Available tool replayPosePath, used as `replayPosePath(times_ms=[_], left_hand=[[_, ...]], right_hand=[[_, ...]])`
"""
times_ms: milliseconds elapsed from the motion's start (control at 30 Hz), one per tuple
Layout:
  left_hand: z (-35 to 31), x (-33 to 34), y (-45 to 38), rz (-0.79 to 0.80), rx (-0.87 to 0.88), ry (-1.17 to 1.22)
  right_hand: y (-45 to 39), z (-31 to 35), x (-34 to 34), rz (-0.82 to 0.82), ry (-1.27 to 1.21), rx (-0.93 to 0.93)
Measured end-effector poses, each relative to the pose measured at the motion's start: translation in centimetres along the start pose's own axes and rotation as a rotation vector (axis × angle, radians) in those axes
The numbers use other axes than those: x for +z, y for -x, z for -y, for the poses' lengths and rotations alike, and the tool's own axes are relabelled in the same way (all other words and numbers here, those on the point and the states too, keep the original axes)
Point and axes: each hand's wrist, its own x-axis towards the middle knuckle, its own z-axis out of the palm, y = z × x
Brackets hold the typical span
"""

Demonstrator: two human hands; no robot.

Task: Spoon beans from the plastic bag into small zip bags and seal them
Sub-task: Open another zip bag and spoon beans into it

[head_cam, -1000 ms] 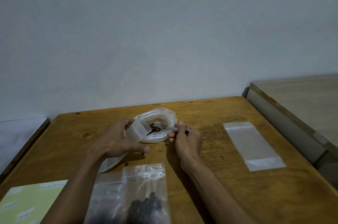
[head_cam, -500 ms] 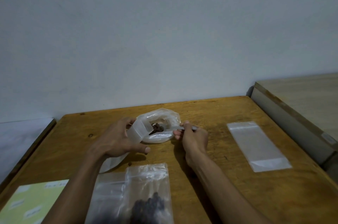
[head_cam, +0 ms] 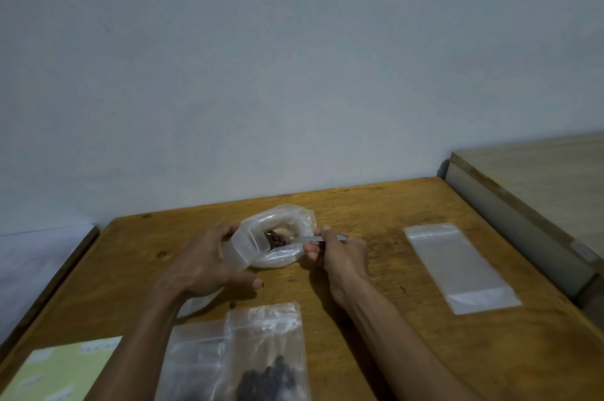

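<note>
Nearby: filled zip bag (head_cam: 266, 364), perhaps sealed.

The scene is dimly and evenly lit, with a cool grey cast on the wall (head_cam: 294, 57) in the upper frame. Soft shadows are cast under the left hand (head_cam: 209, 266) and beside the right forearm on the table (head_cam: 408, 201). Faint glare is seen on the plastic bag (head_cam: 281, 220) and on the zip bag (head_cam: 457, 266) at right. Fine detail is smeared throughout. Straight edges are bowed by wide-angle distortion toward the frame's sides. The lower edge is softest.
</note>
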Motion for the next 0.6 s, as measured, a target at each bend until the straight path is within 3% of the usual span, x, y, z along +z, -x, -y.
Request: replayPosePath(times_ms=[300, 433, 533, 600], left_hand=[[-0.2, 0.9, -0.2, -0.106, -0.049, -0.008], [-0.3, 1.0, -0.2, -0.115, -0.056, -0.002], [-0.2, 0.8, -0.2, -0.106, -0.065, 0.031], [-0.3, 0.8, -0.1, -0.1, -0.061, 0.059]], right_hand=[[3.0, 5.1, -0.2, 0.084, 0.153, -0.266], [5.1, 4.8, 0.7, 0.201, 0.499, -0.551], [4.8, 3.8, 0.6, 0.073, 0.583, -0.775], [4.0, 2.7, 0.3, 0.014, 0.606, -0.754]])
